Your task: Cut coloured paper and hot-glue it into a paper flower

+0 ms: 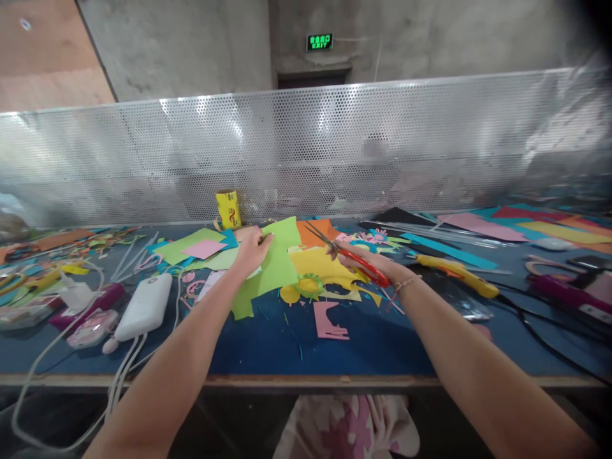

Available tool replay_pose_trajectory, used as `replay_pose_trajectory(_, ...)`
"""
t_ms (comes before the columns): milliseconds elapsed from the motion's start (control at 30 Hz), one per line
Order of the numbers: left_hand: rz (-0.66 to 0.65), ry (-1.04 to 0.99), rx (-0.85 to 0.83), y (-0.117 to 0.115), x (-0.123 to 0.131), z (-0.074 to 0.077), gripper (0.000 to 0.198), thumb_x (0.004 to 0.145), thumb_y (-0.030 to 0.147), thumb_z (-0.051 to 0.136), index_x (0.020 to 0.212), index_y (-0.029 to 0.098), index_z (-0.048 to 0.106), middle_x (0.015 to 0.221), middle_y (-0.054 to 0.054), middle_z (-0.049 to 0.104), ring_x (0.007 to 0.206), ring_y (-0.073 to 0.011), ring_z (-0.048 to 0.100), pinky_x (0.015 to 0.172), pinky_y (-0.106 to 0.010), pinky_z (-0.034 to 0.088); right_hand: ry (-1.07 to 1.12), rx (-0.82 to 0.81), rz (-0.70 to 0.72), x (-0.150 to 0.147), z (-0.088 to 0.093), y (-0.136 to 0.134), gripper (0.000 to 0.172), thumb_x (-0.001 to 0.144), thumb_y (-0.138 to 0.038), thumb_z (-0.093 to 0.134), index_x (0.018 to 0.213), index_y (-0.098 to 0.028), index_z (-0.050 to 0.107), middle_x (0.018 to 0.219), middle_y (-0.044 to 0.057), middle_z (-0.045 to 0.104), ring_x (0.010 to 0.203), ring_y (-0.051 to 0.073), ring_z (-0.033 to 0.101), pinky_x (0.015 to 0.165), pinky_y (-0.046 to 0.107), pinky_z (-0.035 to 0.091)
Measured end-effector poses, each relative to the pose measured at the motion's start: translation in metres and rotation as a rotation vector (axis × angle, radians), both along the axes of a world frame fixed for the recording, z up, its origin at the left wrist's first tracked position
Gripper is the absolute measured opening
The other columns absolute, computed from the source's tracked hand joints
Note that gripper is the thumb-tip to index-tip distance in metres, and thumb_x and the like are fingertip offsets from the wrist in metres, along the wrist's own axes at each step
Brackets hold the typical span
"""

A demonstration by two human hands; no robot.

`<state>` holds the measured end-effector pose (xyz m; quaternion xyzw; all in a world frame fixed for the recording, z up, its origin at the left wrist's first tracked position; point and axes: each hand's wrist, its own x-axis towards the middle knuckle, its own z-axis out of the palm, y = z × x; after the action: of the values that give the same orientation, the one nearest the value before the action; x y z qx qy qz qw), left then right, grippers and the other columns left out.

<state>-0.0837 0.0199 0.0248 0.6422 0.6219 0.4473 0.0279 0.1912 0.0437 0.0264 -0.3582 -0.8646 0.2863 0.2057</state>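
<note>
My left hand (pixel 252 248) pinches the upper left edge of a light green paper sheet (pixel 277 258) that lies over the blue table (pixel 268 344). To its right, my right hand (pixel 368 258) is closed around red-handled scissors (pixel 351 255). Their blades point up and left, toward the sheet's right edge, and stand slightly apart. Yellow paper cutouts (pixel 325 264) lie under the scissors, and a pink cut piece (pixel 327 320) lies nearer me.
A white power bank (pixel 144 306) with cables lies at the left, a yellow box (pixel 228 209) at the back, a yellow glue gun (pixel 456 274) with a black cord at the right. Coloured paper scraps cover much of the table. A perforated metal screen (pixel 306 146) runs behind it.
</note>
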Motion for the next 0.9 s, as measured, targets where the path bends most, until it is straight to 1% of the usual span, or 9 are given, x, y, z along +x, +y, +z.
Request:
replay_pose_trajectory(33, -0.009, 0.024, 0.016, -0.001, 0.000, 0.000, 0.033, 0.078, 0.034, 0.047, 0.052, 0.019, 0.034, 0.049, 0.004, 0.032, 0.048, -0.0097, 0.032, 0.047, -0.025, 0.022, 0.009, -0.006, 0.038, 0.000, 0.000, -0.001, 0.045, 0.082, -0.051, 0.038, 0.112, -0.020, 0.049, 0.103, 0.009, 0.054, 0.088, 0.019, 0.052, 0.074, 0.032, 0.044)
replay_pose_trajectory(100, -0.042, 0.044, 0.029, -0.001, 0.000, 0.000, 0.034, 0.077, 0.035, 0.048, 0.052, 0.019, 0.033, 0.048, 0.004, 0.030, 0.048, -0.0097, 0.032, 0.047, -0.025, 0.022, 0.026, 0.034, 0.137, -0.001, 0.000, -0.001, 0.045, 0.081, -0.051, 0.040, 0.108, -0.017, 0.051, 0.101, 0.010, 0.053, 0.090, 0.020, 0.051, 0.079, 0.034, 0.042)
replay_pose_trajectory(167, -0.081, 0.036, 0.023, 0.000, 0.000, -0.001, 0.033, 0.077, 0.035, 0.049, 0.052, 0.018, 0.036, 0.049, 0.004, 0.031, 0.050, -0.0103, 0.033, 0.048, -0.025, 0.024, 0.027, 0.083, 0.180, -0.002, 0.000, 0.000, 0.042, 0.080, -0.051, 0.043, 0.103, -0.017, 0.053, 0.098, 0.009, 0.052, 0.093, 0.020, 0.050, 0.085, 0.035, 0.040)
replay_pose_trajectory(233, -0.122, 0.018, -0.007, 0.001, 0.000, -0.002, 0.030, 0.077, 0.035, 0.048, 0.054, 0.017, 0.041, 0.050, 0.003, 0.035, 0.052, -0.0109, 0.036, 0.049, -0.025, 0.025, 0.021, 0.095, 0.204, -0.004, -0.001, 0.001, 0.039, 0.081, -0.050, 0.044, 0.102, -0.018, 0.053, 0.099, 0.008, 0.052, 0.093, 0.020, 0.050, 0.086, 0.034, 0.040)
replay_pose_trajectory(367, -0.160, -0.031, -0.078, 0.002, 0.002, -0.004, 0.030, 0.080, 0.036, 0.045, 0.057, 0.016, 0.046, 0.053, 0.002, 0.041, 0.051, -0.0114, 0.038, 0.050, -0.025, 0.028, -0.013, 0.102, 0.215, -0.008, -0.001, 0.001, 0.039, 0.082, -0.048, 0.045, 0.106, -0.019, 0.054, 0.096, 0.007, 0.053, 0.089, 0.018, 0.050, 0.081, 0.033, 0.041)
replay_pose_trajectory(500, -0.236, -0.043, -0.065, 0.000, 0.006, -0.004, 0.028, 0.081, 0.036, 0.043, 0.069, 0.014, 0.056, 0.062, -0.001, 0.053, 0.057, -0.0138, 0.045, 0.053, -0.025, 0.033, -0.044, 0.125, 0.233, -0.010, -0.001, 0.000, 0.039, 0.082, -0.047, 0.047, 0.109, -0.020, 0.054, 0.096, 0.006, 0.055, 0.086, 0.018, 0.051, 0.077, 0.032, 0.041)
replay_pose_trajectory(567, -0.265, -0.015, -0.041, -0.001, 0.007, -0.003, 0.028, 0.082, 0.036, 0.044, 0.072, 0.014, 0.058, 0.066, -0.002, 0.055, 0.061, -0.0146, 0.048, 0.055, -0.026, 0.035, -0.054, 0.120, 0.238, -0.010, 0.000, -0.001, 0.039, 0.082, -0.046, 0.047, 0.111, -0.021, 0.054, 0.096, 0.006, 0.055, 0.086, 0.018, 0.051, 0.076, 0.031, 0.041)
replay_pose_trajectory(700, -0.296, 0.032, -0.010, -0.003, 0.006, 0.000, 0.028, 0.081, 0.037, 0.047, 0.071, 0.014, 0.058, 0.064, -0.002, 0.054, 0.062, -0.0142, 0.047, 0.056, -0.025, 0.035, -0.071, 0.115, 0.247, -0.010, 0.002, -0.003, 0.040, 0.081, -0.047, 0.048, 0.111, -0.021, 0.055, 0.098, 0.007, 0.056, 0.086, 0.018, 0.051, 0.075, 0.031, 0.042)
replay_pose_trajectory(900, -0.311, 0.049, -0.048, -0.006, 0.000, 0.003, 0.030, 0.079, 0.039, 0.048, 0.066, 0.014, 0.058, 0.054, 0.001, 0.047, 0.055, -0.0121, 0.042, 0.052, -0.025, 0.031, -0.095, 0.073, 0.245, -0.010, 0.000, -0.001, 0.042, 0.078, -0.047, 0.052, 0.111, -0.022, 0.056, 0.103, 0.007, 0.057, 0.088, 0.019, 0.053, 0.077, 0.032, 0.043)
